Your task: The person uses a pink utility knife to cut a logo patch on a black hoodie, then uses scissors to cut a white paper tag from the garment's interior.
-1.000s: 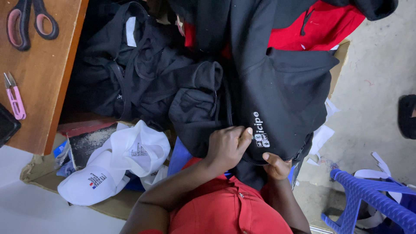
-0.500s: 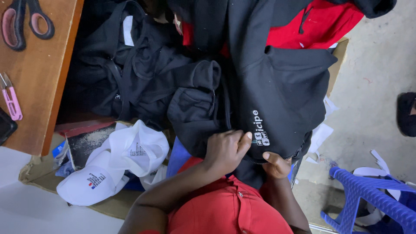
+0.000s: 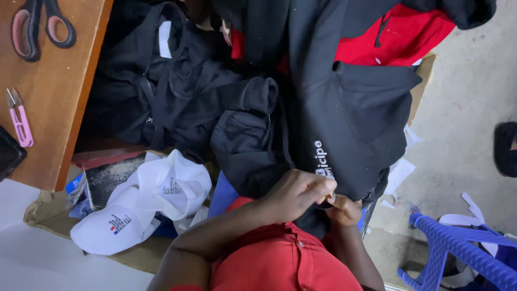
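Since a second ago the left hand has closed in on the right hand, and the two now meet at the lower hem of the black garment, fingers pinched together on the same small spot of cloth just below its white lettering; earlier the right fingers lay a little apart under the hem, so the grip has tightened into fine, close work on that edge. Whether something small sits between the fingertips cannot be told. The left forearm comes up from 7 o'clock across the red shirt, wrist bent, knuckles upward; the right hand sits tucked beneath the cloth with only thumb and knuckles showing. The garment hangs from 12 o'clock down to the hands, with its red lining exposed at 1 o'clock. A heap of black clothes lies at 10 o'clock, white caps at 8 o'clock, scissors and a pink thread snipper on the wooden table at 9 to 10 o'clock, and a blue plastic stool at 4 o'clock
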